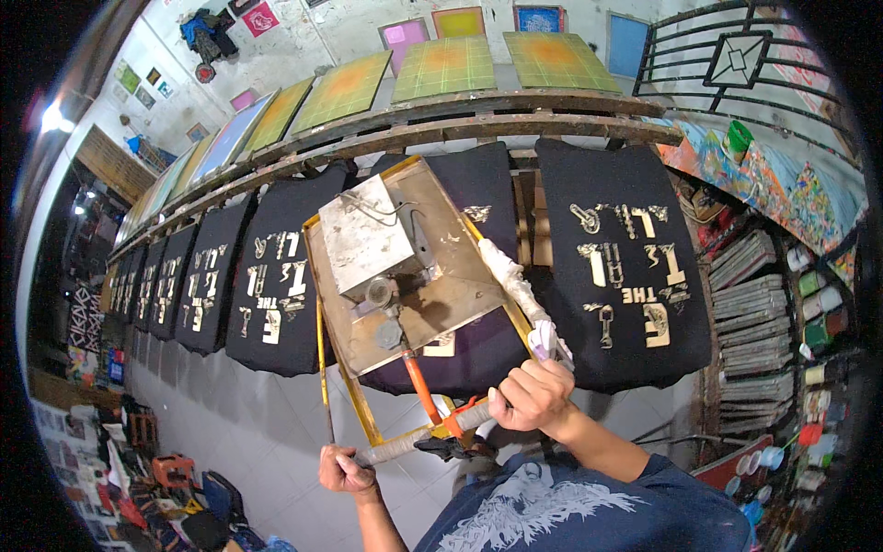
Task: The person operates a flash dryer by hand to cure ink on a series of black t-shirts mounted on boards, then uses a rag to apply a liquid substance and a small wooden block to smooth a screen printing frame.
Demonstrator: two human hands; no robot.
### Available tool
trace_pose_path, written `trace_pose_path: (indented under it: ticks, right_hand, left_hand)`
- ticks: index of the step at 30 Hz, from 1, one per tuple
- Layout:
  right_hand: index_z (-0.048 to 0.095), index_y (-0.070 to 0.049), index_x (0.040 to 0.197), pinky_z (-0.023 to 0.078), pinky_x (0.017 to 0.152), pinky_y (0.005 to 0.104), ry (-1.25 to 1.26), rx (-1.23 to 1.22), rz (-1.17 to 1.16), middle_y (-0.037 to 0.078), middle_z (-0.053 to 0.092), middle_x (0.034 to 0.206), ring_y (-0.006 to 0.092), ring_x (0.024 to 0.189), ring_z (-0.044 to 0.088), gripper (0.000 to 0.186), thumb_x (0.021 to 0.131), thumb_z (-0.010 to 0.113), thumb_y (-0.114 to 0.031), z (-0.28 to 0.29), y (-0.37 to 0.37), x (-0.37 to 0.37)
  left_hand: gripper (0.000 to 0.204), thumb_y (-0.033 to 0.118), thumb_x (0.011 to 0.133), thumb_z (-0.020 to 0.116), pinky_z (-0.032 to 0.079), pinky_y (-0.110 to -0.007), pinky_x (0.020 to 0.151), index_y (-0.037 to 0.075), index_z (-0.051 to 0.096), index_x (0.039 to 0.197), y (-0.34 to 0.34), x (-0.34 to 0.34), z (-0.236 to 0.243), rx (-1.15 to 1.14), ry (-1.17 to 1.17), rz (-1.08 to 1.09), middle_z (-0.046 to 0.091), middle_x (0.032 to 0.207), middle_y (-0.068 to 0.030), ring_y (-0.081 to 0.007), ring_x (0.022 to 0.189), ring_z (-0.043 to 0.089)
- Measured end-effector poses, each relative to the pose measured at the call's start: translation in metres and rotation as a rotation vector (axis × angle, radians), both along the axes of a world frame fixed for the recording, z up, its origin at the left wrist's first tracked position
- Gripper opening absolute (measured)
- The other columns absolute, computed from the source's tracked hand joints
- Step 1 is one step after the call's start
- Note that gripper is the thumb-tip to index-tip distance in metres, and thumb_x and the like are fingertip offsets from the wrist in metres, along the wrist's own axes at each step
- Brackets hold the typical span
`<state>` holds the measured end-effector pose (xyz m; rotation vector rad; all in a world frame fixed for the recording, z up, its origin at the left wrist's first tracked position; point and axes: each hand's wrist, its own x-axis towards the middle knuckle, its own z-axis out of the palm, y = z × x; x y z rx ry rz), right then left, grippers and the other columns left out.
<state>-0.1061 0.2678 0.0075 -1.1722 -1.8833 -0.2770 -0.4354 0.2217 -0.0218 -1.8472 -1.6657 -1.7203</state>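
My left hand (346, 470) is wrapped round the left end of a tape-wrapped handlebar (395, 448). My right hand (532, 396) is closed on its right end, close to a white-wrapped rod or hose (504, 273). The bar belongs to a wheelless-looking yellow metal frame (356, 405) that carries a flat metal plate (452, 276) and a silver metal box (363, 241). An orange hose (418, 382) runs from the bar to a round fitting (382, 294) by the box. This apparatus covers much of a black T-shirt (478, 184) beneath it.
Right of the apparatus lies another black T-shirt (625, 276) with a cream print; several more printed shirts run leftward. Behind them, a wooden rail (405, 124) holds tilted green-yellow panels (446, 69). Stacked frames (756, 336) stand at right, bags and clutter (198, 506) at lower left.
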Motion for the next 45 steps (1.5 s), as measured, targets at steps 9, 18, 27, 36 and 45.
trace_pose_path:
  ticks: [9,18,27,36,45]
  right_hand:
    - [0.048,-0.015,0.060,0.037,0.054,0.0395,-0.069,-0.059,-0.151,0.005,0.045,0.059,0.0236,0.056,0.050,0.032,0.082,0.070,-0.021,0.002,0.007,-0.067]
    - [0.056,-0.013,0.064,0.044,0.058,0.0414,-0.010,0.014,-0.252,0.005,0.055,0.062,0.0253,0.060,0.059,0.026,0.082,0.075,-0.017,-0.002,0.036,-0.122]
    - [0.059,-0.012,0.067,0.047,0.060,0.0421,-0.022,0.006,-0.287,0.006,0.057,0.064,0.0266,0.062,0.061,0.024,0.084,0.074,-0.020,-0.004,0.032,-0.130]
    - [0.059,-0.012,0.067,0.047,0.060,0.0412,-0.011,0.037,-0.314,0.005,0.058,0.063,0.0256,0.063,0.061,0.024,0.085,0.074,-0.019,0.001,0.033,-0.137]
    - [0.056,-0.012,0.067,0.046,0.063,0.0412,0.001,-0.030,-0.253,0.006,0.058,0.065,0.0257,0.064,0.060,0.026,0.084,0.074,-0.021,0.001,0.033,-0.131]
  left_hand:
    - [0.026,0.012,0.088,0.054,0.033,-0.038,0.050,0.002,0.055,0.064,0.058,-0.076,0.001,0.024,0.054,-0.193,0.048,0.058,-0.0096,-0.0242,0.050,0.046]
    - [0.031,0.018,0.097,0.056,0.042,-0.032,0.053,0.000,0.068,0.074,0.149,-0.124,-0.003,0.049,-0.005,-0.304,0.061,0.062,-0.0084,-0.0157,0.055,0.057]
    - [0.026,0.013,0.094,0.057,0.045,-0.034,0.056,-0.001,0.066,0.074,0.148,-0.127,-0.008,0.022,-0.103,-0.291,0.062,0.065,-0.0112,-0.0211,0.057,0.059]
    - [0.033,0.017,0.101,0.055,0.041,-0.028,0.054,-0.002,0.069,0.077,0.146,-0.129,-0.007,0.002,-0.139,-0.273,0.060,0.061,-0.0046,-0.0102,0.056,0.055]
    - [0.027,0.015,0.097,0.065,0.041,-0.027,0.055,-0.001,0.063,0.074,0.144,-0.125,-0.004,-0.016,-0.195,-0.310,0.060,0.062,-0.0019,-0.0081,0.058,0.054]
